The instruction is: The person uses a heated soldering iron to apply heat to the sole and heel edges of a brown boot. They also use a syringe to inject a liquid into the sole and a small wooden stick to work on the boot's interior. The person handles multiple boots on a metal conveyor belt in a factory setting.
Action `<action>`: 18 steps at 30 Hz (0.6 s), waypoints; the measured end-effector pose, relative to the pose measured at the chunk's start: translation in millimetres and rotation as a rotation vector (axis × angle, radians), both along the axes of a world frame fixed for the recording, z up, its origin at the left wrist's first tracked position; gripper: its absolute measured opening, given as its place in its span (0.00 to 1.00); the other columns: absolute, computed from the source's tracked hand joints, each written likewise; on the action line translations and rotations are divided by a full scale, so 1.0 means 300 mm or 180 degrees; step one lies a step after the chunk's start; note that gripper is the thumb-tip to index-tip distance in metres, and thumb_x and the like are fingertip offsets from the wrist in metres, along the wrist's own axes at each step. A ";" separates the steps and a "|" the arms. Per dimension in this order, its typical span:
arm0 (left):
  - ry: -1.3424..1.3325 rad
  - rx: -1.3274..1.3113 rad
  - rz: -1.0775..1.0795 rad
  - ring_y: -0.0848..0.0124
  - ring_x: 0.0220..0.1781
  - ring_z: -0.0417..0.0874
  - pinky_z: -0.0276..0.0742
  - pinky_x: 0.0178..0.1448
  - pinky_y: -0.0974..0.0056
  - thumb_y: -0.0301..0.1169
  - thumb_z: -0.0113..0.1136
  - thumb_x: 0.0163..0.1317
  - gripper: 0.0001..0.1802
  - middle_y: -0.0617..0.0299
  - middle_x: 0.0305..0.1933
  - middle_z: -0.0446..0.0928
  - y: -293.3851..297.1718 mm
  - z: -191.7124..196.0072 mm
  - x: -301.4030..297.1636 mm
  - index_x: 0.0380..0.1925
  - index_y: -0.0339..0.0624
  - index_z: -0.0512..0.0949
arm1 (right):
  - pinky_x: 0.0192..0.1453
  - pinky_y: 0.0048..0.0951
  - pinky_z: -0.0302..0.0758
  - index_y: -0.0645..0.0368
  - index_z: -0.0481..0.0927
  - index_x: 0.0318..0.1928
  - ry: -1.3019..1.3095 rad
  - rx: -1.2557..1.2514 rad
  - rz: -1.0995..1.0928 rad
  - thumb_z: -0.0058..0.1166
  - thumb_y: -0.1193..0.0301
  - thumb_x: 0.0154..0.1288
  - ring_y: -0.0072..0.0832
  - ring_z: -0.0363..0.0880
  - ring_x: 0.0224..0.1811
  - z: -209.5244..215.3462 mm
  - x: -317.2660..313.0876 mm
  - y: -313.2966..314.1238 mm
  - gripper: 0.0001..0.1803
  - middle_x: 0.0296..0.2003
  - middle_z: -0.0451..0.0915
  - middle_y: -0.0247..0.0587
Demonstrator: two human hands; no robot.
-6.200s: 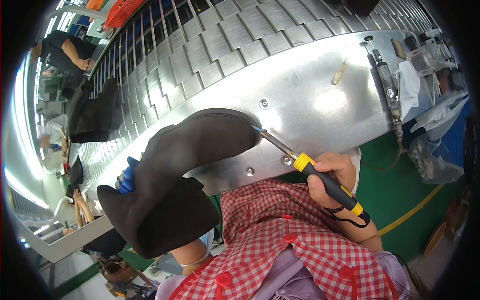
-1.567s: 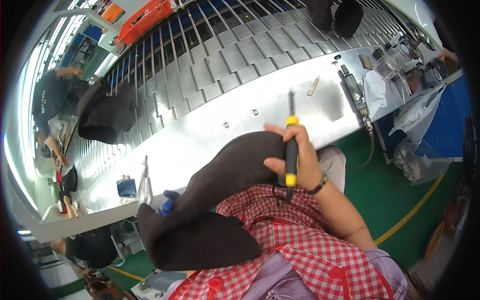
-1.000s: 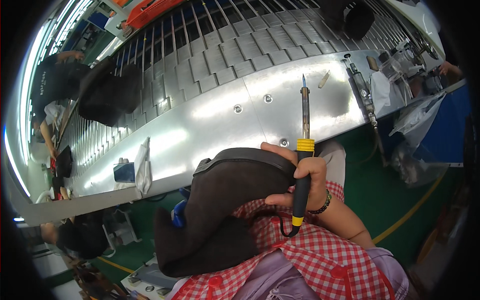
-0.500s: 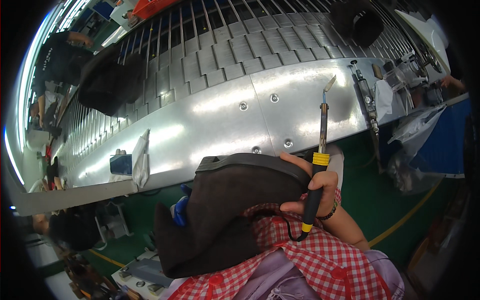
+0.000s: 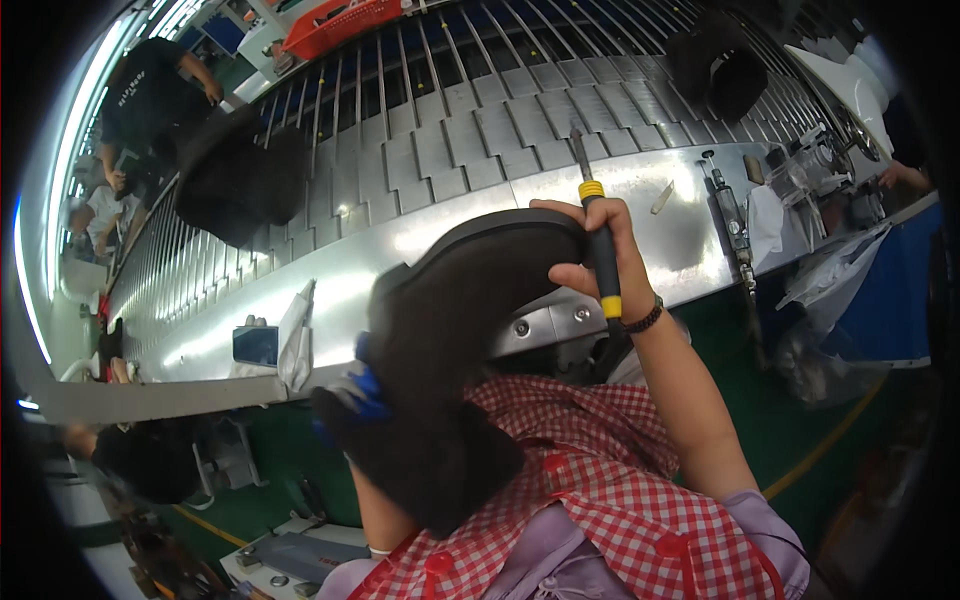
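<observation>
A dark brown boot (image 5: 450,310) hangs tilted in front of me, its black sole facing up and away and its shaft toward my body. My left hand (image 5: 362,392), in a blue and white glove, is closed round the boot's shaft at the left, partly hidden behind it. In my right hand (image 5: 628,262) is a soldering iron (image 5: 602,240) with a black and yellow handle, its metal end pointing away from me. Fingers of that hand also lie against the boot's toe end. A small pale strip (image 5: 662,197) rests on the metal bench to the right.
Beyond the metal bench (image 5: 400,345) runs a slatted metal conveyor (image 5: 430,140) with dark boots (image 5: 235,190) on it. A phone (image 5: 256,345) lies left, an air tool (image 5: 735,220) right. An orange basket (image 5: 340,28) stands far back. A person (image 5: 145,95) works at far left.
The boot and both hands have moved up and away from me, over the bench edge. The soldering iron has swung to tilt left. More of the left glove and forearm shows.
</observation>
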State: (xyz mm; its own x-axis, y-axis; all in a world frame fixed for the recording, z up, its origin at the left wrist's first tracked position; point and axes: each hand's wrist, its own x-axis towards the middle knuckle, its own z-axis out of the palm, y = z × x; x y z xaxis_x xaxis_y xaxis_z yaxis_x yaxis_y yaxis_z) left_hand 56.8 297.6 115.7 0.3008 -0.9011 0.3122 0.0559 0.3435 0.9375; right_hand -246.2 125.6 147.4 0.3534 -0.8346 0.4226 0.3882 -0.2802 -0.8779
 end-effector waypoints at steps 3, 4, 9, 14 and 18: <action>-0.0272 0.0328 -0.0627 0.68 0.38 0.83 0.48 0.82 0.51 0.56 0.65 0.53 0.26 0.60 0.30 0.86 0.027 -0.011 -0.039 0.23 0.40 0.87 | 0.67 0.31 0.70 0.48 0.59 0.49 0.0271 0.0178 -0.0028 0.71 0.72 0.61 0.34 0.77 0.60 -0.048 -0.006 -0.107 0.29 0.60 0.78 0.54; -0.0562 0.0597 -0.0877 0.65 0.42 0.84 0.46 0.82 0.50 0.66 0.67 0.43 0.35 0.60 0.33 0.87 0.040 -0.007 -0.054 0.27 0.41 0.88 | 0.66 0.30 0.71 0.48 0.59 0.48 0.0346 0.0219 -0.0057 0.71 0.71 0.62 0.33 0.77 0.59 -0.065 -0.013 -0.130 0.28 0.59 0.79 0.53; -0.1275 0.0654 -0.1292 0.63 0.49 0.84 0.51 0.78 0.50 0.65 0.67 0.43 0.35 0.59 0.37 0.87 0.021 0.033 -0.086 0.31 0.42 0.89 | 0.67 0.34 0.72 0.47 0.60 0.49 0.0224 0.0400 -0.0081 0.71 0.67 0.62 0.35 0.78 0.59 -0.132 -0.029 -0.163 0.28 0.57 0.80 0.53; -0.2206 0.1043 -0.1966 0.62 0.52 0.84 0.56 0.77 0.48 0.63 0.70 0.44 0.34 0.60 0.44 0.87 -0.041 0.129 -0.026 0.39 0.44 0.89 | 0.71 0.35 0.66 0.49 0.60 0.49 0.0177 0.0157 -0.0376 0.67 0.75 0.65 0.37 0.76 0.64 -0.149 -0.031 -0.145 0.25 0.58 0.80 0.52; -0.2632 0.1196 -0.2189 0.61 0.56 0.83 0.57 0.78 0.46 0.59 0.72 0.44 0.34 0.61 0.48 0.86 -0.060 0.171 -0.047 0.44 0.46 0.88 | 0.70 0.33 0.64 0.52 0.61 0.49 0.0927 -0.0387 -0.1466 0.60 0.81 0.66 0.36 0.76 0.63 -0.089 -0.097 -0.079 0.22 0.59 0.80 0.52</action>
